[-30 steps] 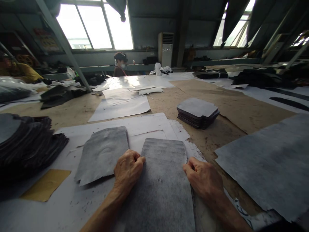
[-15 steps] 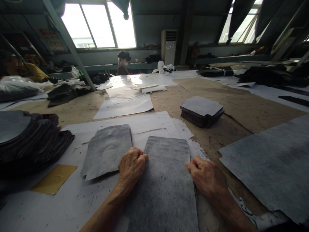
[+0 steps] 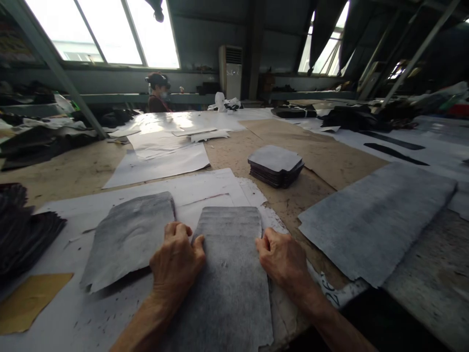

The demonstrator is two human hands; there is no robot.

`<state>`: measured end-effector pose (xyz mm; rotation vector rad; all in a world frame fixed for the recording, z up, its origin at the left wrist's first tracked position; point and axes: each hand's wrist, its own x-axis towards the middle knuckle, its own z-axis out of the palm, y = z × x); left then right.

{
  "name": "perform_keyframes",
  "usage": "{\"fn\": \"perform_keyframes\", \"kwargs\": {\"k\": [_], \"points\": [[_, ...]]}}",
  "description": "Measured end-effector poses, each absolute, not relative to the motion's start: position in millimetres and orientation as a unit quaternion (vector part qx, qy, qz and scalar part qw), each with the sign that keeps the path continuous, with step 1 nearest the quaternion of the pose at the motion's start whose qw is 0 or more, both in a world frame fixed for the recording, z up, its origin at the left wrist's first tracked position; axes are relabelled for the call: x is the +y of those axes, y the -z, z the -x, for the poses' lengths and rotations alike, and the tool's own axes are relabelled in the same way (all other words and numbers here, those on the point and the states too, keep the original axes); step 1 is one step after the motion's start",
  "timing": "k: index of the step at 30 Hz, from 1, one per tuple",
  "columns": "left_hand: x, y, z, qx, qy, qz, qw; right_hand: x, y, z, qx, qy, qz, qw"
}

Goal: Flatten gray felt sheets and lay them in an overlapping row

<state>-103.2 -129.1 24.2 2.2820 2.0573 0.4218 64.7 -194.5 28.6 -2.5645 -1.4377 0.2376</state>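
A long grey fabric panel (image 3: 227,278) with ridged creases at its far end lies in front of me. At its left edge is my left hand (image 3: 176,261), its thumb touching the edge and its curled fingers apart from the thumb, beside the panel. My right hand (image 3: 284,259) pinches the right edge between thumb and bent forefinger. Left of my left hand rests a smaller curved grey piece (image 3: 132,239), slightly raised off the paper. Whether more layers lie under the long panel is hidden.
A stack of dark cut pieces (image 3: 276,166) stands beyond my hands. At left are a dark pile (image 3: 25,239) and a tan card (image 3: 34,300). A large grey sheet (image 3: 370,215) lies at right. Across the table is a person (image 3: 158,93).
The view has turned right, so things sit further left. My left thumb has come away from the fingers, which have shifted off the panel's edge. My right hand stays at its edge.
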Motion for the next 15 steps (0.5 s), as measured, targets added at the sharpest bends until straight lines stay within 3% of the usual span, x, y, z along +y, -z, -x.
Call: {"fn": "perform_keyframes", "kwargs": {"k": [4, 7, 11, 15], "points": [[-139.9, -19.7, 106.3, 0.587, -0.206, -0.781, -0.063, -194.0, -27.6, -64.9, -0.49, -0.077, 0.863, 0.092], [-141.8, -13.2, 107.1, 0.445, -0.243, -0.86, -0.051, -196.1, -28.5, -63.8, -0.497, -0.077, 0.86, 0.091], [-141.0, -5.6, 102.8, 0.3, -0.163, -0.94, 0.025, -199.9, -34.9, -62.8, -0.507, -0.021, 0.856, 0.094], [-139.8, -3.8, 99.8, 0.295, -0.092, -0.948, 0.073, -193.6, -33.9, -69.0, -0.616, 0.071, 0.769, 0.156]]}}
